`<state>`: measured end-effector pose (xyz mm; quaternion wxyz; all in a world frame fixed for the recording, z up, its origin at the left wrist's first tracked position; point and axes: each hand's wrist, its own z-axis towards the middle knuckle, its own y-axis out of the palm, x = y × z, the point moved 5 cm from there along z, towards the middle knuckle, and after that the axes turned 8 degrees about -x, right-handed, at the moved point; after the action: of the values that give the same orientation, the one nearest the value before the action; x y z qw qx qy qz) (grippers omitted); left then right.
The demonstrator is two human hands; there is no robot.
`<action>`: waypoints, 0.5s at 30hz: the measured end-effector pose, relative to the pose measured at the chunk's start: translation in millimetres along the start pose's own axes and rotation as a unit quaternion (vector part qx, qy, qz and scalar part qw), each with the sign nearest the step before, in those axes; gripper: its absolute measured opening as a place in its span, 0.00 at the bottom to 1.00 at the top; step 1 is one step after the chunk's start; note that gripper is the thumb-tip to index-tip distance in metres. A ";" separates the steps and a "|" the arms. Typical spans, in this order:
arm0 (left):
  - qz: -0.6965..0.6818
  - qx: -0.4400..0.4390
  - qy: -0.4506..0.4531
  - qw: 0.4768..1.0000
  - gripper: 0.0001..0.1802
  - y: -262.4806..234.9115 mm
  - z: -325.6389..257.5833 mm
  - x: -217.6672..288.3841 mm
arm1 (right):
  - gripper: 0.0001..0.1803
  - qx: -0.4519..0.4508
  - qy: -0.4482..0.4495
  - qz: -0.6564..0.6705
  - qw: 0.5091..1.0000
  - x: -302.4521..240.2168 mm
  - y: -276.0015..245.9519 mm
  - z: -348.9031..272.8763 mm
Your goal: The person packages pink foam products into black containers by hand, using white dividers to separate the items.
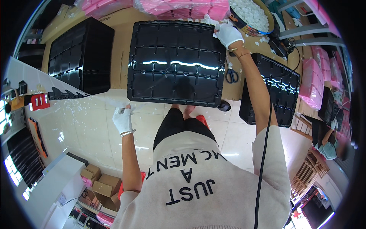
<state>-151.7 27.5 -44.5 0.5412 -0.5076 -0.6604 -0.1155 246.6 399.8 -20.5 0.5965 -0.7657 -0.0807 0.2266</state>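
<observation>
A shiny black ribbed plastic tray [177,86] lies before me, the top one I can see, its near edge over my lap. My left hand [122,120], in a white glove, is closed just off its near left corner. Its fingers pinch a sheet of translucent plastic film [42,79], which stretches away to the left with a jagged edge. At the tray's far right corner is my gloved right hand [230,35], fingers bent and closed against the corner. Whether they grip the rim or a small white scrap there is hidden.
Stacks of black trays stand left [101,57] and right [280,86]. Black scissors [231,75] lie beside the middle tray. A round tub [249,17] holds white scraps. Pink wrapped bundles [183,8] line the back. Cardboard boxes [106,187] stand behind left; another person [328,147] is far right.
</observation>
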 end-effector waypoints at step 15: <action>-0.030 -0.013 -0.017 0.999 0.09 12.6 15.4 20.6 | 0.08 0.063 0.007 -0.007 0.998 -10.4 12.3 -2.9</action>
<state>-148.8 55.3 -38.3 0.5198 -0.4961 -0.6829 -0.1320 236.9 389.8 -29.0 0.6457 -0.7277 -0.0677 0.2213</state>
